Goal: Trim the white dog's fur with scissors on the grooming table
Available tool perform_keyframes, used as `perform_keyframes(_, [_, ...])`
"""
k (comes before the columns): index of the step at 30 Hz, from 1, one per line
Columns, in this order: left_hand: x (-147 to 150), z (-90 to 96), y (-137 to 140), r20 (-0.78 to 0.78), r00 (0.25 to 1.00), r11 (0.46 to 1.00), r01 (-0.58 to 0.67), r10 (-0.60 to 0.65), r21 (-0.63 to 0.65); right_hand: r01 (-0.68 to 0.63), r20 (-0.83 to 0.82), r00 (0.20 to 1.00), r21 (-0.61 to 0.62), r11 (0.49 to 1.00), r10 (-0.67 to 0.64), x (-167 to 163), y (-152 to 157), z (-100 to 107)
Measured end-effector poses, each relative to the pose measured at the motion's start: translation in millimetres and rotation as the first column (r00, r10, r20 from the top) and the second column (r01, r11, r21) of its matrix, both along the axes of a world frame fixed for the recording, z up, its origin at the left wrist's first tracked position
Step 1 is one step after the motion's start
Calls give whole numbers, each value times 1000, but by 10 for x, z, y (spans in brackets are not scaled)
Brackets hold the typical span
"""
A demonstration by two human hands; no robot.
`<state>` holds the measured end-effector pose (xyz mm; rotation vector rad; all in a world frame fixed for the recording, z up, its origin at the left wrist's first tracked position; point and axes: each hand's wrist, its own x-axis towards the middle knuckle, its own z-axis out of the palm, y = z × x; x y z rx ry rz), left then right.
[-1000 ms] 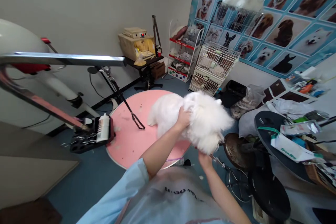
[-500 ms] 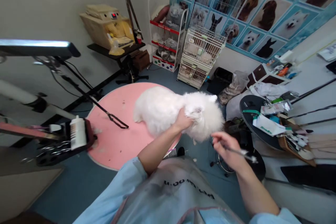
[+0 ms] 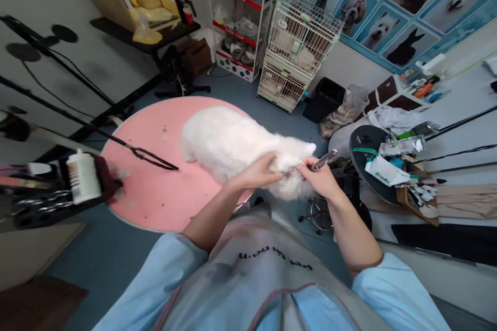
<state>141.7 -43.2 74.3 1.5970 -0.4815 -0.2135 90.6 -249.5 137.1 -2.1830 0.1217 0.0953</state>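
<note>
White dog (image 3: 225,137) on pink round table (image 3: 143,194), head past the 3 o'clock rim; left hand (image 3: 261,171) holds the head fur between spread thumb and fingers. Right hand (image 3: 320,180) grips a metal tool (image 3: 326,159) angled toward 2 o'clock, fingertips probably at an ear; best done with head steadied, tool clear of skin.

- Passage available: over the pink table (image 3: 166,196), between white dog (image 3: 221,139) and tool holder (image 3: 42,217).
- Obstruction: black loop strap (image 3: 134,150) crosses that passage, its end near the dog.
- Right side: metal tool (image 3: 325,159) in right hand (image 3: 321,181) projects into the gap before the dark round table (image 3: 359,165).
</note>
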Motion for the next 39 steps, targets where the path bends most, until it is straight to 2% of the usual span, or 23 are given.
perform_keyframes(2, [-91,-50,-9,117,965,971,-228,235,-65,-70,-9,997,24,997,71,72,-89,-20])
perform_keyframes(4, [-257,-147,-84,218,854,880,-446,472,-161,-156,-24,987,88,984,159,171,-182,-54])
perform_keyframes(6, [-430,-268,-220,267,785,829,-526,560,-191,-235,-51,968,164,958,246,282,-281,-114])
perform_keyframes(7, [-492,-330,-304,264,791,833,-530,552,-156,-272,-69,954,201,941,290,340,-331,-153])
perform_keyframes(9, [-534,-445,-481,191,852,870,-492,487,-25,-341,-109,918,272,900,381,457,-421,-248])
perform_keyframes(11, [-474,-540,-635,98,894,889,-446,437,102,-399,-142,876,323,858,461,568,-487,-352])
perform_keyframes(13, [-367,-611,-737,42,901,887,-431,431,167,-434,-162,847,343,833,507,665,-524,-450])
perform_keyframes(15, [-274,-652,-782,-4,905,892,-420,426,167,-449,-179,829,348,823,529,737,-543,-540])
perform_keyframes(17, [-225,-665,-779,-65,915,914,-391,399,107,-438,-206,824,358,825,527,783,-558,-624])
perform_keyframes(21, [-206,-655,-696,-166,952,966,-258,257,15,-356,-265,842,382,853,469,803,-600,-804])
perform_keyframes(24, [-184,-672,-637,-211,956,978,-205,205,21,-280,-272,873,400,872,405,755,-613,-936])
perform_keyframes(30, [-179,-776,-640,-344,916,978,-206,208,41,-142,-328,893,442,886,307,555,-526,-1122])
perform_keyframes(34, [-195,-868,-630,-422,891,985,-171,168,33,-123,-434,841,428,896,323,440,-528,-1182])
perform_keyframes(37, [-176,-936,-608,-476,862,983,-179,177,41,-146,-537,759,412,900,369,361,-712,-1151])
perform_keyframes(39, [-151,-958,-592,-505,843,981,-184,186,55,-211,-560,709,412,886,429,296,-895,-1080])
